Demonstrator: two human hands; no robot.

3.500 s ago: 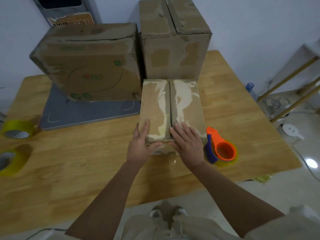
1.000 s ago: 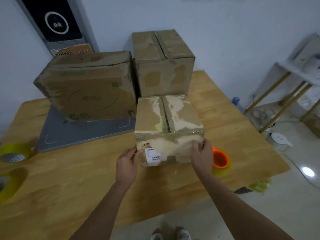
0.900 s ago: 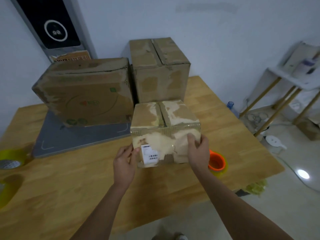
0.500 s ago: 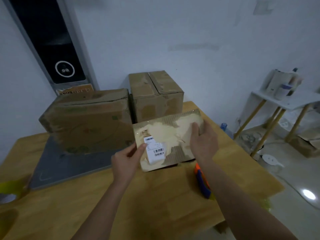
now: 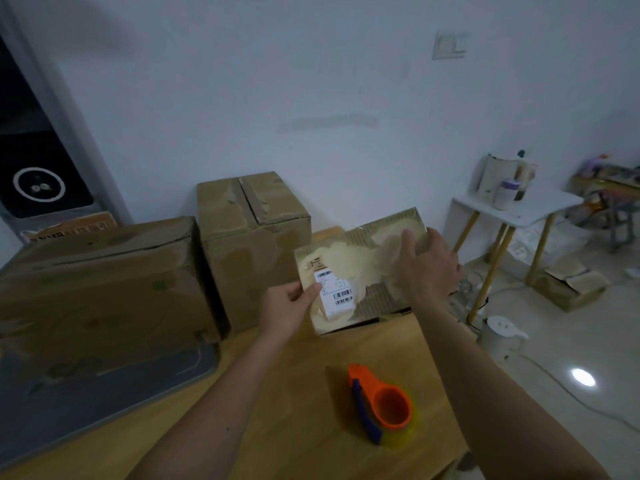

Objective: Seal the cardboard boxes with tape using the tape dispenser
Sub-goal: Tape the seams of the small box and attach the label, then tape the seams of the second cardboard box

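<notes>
On the wooden table (image 5: 294, 427) sat a wide carton (image 5: 100, 282) and a taller carton (image 5: 252, 247). Both hands held the small box (image 5: 360, 268) up above the far edge: left hand (image 5: 289, 306) pinching its labelled side, right hand (image 5: 427, 268) curled round its right edge. The orange tape dispenser (image 5: 384, 407) lay nearer, untouched.

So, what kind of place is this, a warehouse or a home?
Probably a room at home used for packing: worn cardboard boxes on a wooden table, a small white side table with bottles, a kettle on the floor.
</notes>
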